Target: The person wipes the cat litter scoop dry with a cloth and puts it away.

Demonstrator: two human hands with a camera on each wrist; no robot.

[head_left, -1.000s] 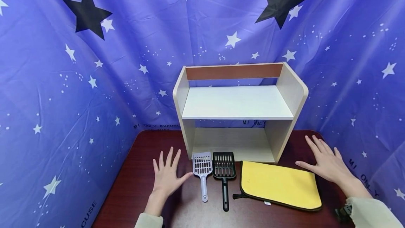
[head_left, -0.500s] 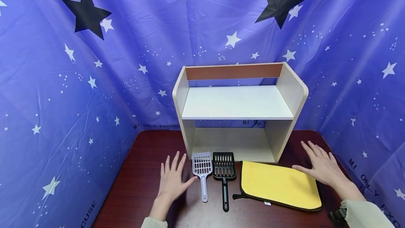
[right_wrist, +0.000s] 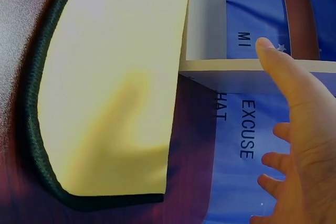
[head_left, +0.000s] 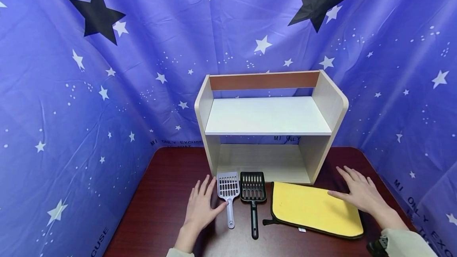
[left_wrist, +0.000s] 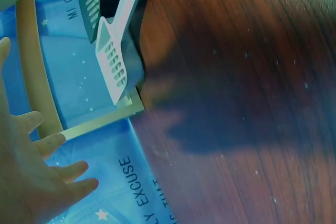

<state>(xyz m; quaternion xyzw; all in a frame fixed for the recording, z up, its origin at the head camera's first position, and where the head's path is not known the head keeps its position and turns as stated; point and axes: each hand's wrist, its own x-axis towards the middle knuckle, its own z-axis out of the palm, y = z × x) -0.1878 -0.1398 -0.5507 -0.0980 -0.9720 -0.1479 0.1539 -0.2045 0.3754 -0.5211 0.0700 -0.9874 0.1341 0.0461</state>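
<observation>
A pale lilac slotted litter scoop (head_left: 230, 211) lies flat on the table, handle toward me. Beside its right edge is a black litter scoop (head_left: 254, 219). Further right rests a yellow folded cloth (head_left: 307, 209) with black trim, a small loop and a white tag. My left hand (head_left: 201, 210), fingers spread, hovers just left of the lilac scoop; the thumb overlaps its neck in the head view, and contact cannot be told. Over the right end of the cloth, my right hand (head_left: 362, 193) is held with extended fingers and casts a shadow on it. Neither hand holds anything.
A two-tier wooden shelf unit (head_left: 267, 116) with a white upper board stands at the back, right behind the scoops and cloth. The dark red table (head_left: 160, 201) is enclosed by a blue star-patterned curtain (head_left: 171, 50) behind and on both sides.
My left hand has moved right and slightly toward me, nearer the lilac scoop. My right hand has shifted left and toward me, over the cloth's edge. The objects have not moved.
</observation>
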